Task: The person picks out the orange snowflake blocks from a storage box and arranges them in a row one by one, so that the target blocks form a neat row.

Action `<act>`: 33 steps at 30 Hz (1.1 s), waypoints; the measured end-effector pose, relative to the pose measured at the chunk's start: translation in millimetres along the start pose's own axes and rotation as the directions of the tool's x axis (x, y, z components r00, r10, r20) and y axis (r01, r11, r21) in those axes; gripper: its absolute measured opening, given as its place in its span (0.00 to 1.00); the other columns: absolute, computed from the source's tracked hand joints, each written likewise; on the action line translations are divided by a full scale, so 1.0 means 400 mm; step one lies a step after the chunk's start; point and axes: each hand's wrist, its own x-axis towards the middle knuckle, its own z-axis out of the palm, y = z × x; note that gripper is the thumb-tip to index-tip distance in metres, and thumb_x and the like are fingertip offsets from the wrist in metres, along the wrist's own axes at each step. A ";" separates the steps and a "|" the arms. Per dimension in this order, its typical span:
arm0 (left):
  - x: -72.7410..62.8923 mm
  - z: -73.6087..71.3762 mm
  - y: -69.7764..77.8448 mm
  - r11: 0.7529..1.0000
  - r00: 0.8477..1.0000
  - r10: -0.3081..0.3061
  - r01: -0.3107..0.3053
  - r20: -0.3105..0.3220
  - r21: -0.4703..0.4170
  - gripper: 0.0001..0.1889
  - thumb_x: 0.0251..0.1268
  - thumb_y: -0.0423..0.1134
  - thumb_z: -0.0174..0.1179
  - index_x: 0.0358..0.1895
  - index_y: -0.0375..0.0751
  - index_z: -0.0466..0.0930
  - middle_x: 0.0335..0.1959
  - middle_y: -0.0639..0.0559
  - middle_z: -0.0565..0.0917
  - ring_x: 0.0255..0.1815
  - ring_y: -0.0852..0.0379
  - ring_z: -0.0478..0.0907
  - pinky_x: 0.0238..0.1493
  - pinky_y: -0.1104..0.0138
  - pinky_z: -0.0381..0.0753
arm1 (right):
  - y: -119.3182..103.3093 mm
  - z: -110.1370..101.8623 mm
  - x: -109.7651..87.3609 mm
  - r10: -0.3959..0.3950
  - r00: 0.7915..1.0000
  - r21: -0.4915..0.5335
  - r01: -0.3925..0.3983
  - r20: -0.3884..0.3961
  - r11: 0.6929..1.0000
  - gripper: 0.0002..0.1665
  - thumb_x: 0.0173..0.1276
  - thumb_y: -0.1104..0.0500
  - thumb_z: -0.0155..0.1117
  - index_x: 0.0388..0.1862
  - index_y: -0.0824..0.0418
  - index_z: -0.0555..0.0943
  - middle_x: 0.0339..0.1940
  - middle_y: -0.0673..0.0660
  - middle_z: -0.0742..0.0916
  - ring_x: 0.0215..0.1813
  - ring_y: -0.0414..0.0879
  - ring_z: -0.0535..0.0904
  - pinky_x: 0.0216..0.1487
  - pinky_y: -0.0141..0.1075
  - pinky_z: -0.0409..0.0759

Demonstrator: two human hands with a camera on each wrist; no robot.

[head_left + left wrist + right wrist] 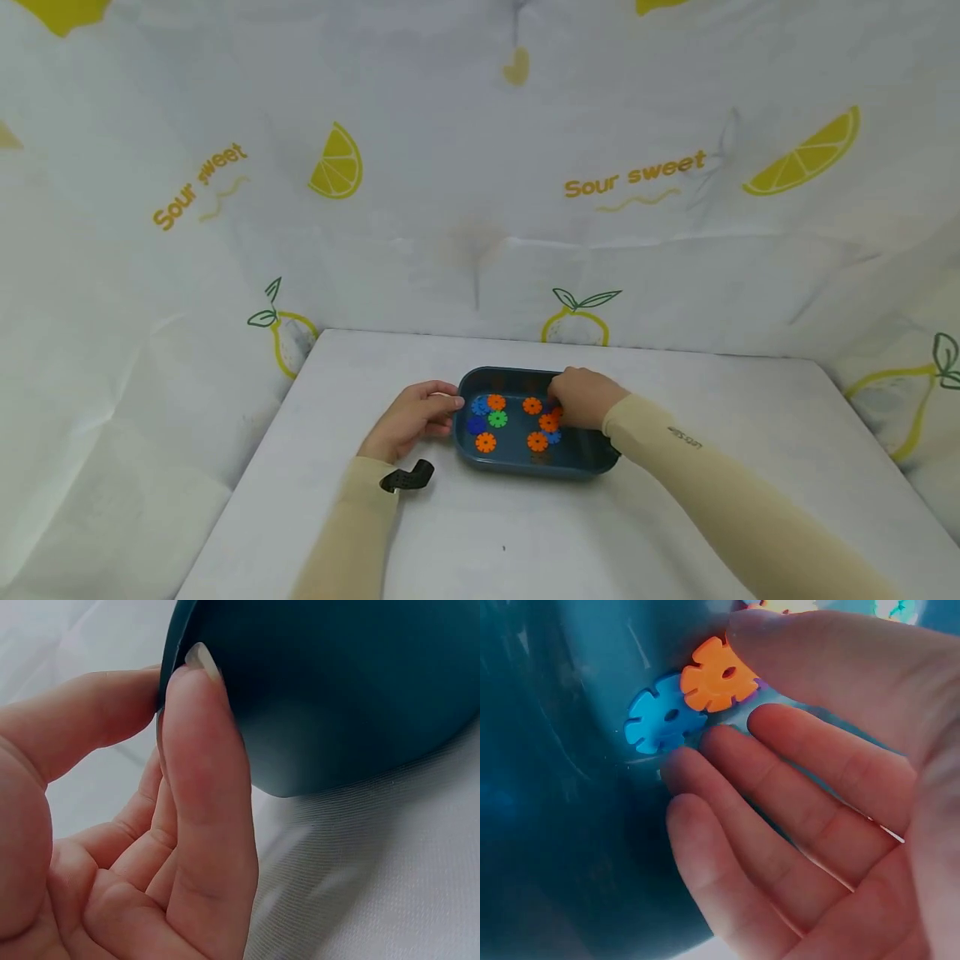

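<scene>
A dark teal plastic tray (pixel 517 468) stands on the white table, with small notched plastic discs lying in it. At its left end my left hand (pixel 416 417) pinches the rim; in the left wrist view one fingertip (pixel 199 712) lies inside the tray wall and another finger is outside. My right hand (pixel 588 398) reaches into the tray's right half. There the thumb overlaps an orange disc (pixel 709 679), with a blue disc (pixel 649 724) beside it. The right fingers are loosely bent and spread apart from the thumb, with nothing seen between them.
Toward the tray's left lie a green disc (pixel 498 418), a dark blue disc (pixel 477 425) and several orange and blue ones. White cloth (pixel 465 167) with lemon prints hangs behind the table (pixel 465 533). A black band (pixel 408 477) is at the left wrist.
</scene>
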 end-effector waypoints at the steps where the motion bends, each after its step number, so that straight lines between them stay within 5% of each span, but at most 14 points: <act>1: 0.001 -0.001 -0.001 1.000 1.000 -0.002 0.002 0.000 -0.002 0.21 0.69 0.44 0.74 0.60 0.38 0.83 0.38 0.49 0.86 0.31 0.55 0.82 0.37 0.67 0.88 | -0.004 0.000 0.003 0.007 1.000 -0.008 -0.007 -0.001 1.000 0.14 0.66 0.59 0.81 0.49 0.61 0.92 0.43 0.55 0.93 0.43 0.48 0.87 0.56 0.49 0.90; 8: 0.003 0.001 -0.003 1.000 1.000 0.009 -0.009 0.008 -0.008 0.22 0.70 0.44 0.74 0.61 0.37 0.83 0.39 0.50 0.87 0.31 0.56 0.82 0.38 0.67 0.88 | -0.020 0.006 0.012 0.032 0.999 -0.051 -0.033 -0.021 0.998 0.07 0.66 0.62 0.80 0.40 0.62 0.91 0.34 0.54 0.91 0.34 0.46 0.83 0.48 0.46 0.90; 19: 0.007 0.001 -0.010 1.000 1.000 -0.003 0.003 0.006 -0.026 0.22 0.71 0.44 0.73 0.62 0.37 0.82 0.37 0.51 0.86 0.31 0.57 0.81 0.37 0.68 0.87 | -0.025 0.009 0.014 0.046 0.999 -0.044 -0.047 -0.025 0.998 0.04 0.66 0.64 0.79 0.37 0.60 0.90 0.31 0.52 0.90 0.32 0.45 0.81 0.45 0.45 0.89; 27: 0.010 0.010 -0.019 0.999 1.000 -0.008 0.008 -0.005 -0.042 0.24 0.71 0.44 0.73 0.64 0.38 0.82 0.38 0.50 0.86 0.31 0.56 0.81 0.40 0.67 0.88 | 0.003 -0.018 -0.029 0.046 0.999 0.092 -0.043 -0.027 0.995 0.06 0.67 0.61 0.79 0.40 0.59 0.90 0.36 0.51 0.89 0.39 0.46 0.80 0.50 0.45 0.87; 33: 0.008 -0.002 -0.029 0.999 1.000 -0.006 0.006 0.002 -0.038 0.27 0.71 0.45 0.73 0.67 0.36 0.79 0.38 0.50 0.86 0.32 0.56 0.81 0.40 0.67 0.88 | 0.044 -0.075 -0.109 0.039 0.995 0.218 -0.018 -0.094 0.976 0.12 0.69 0.59 0.78 0.49 0.60 0.91 0.46 0.54 0.91 0.46 0.47 0.84 0.55 0.47 0.88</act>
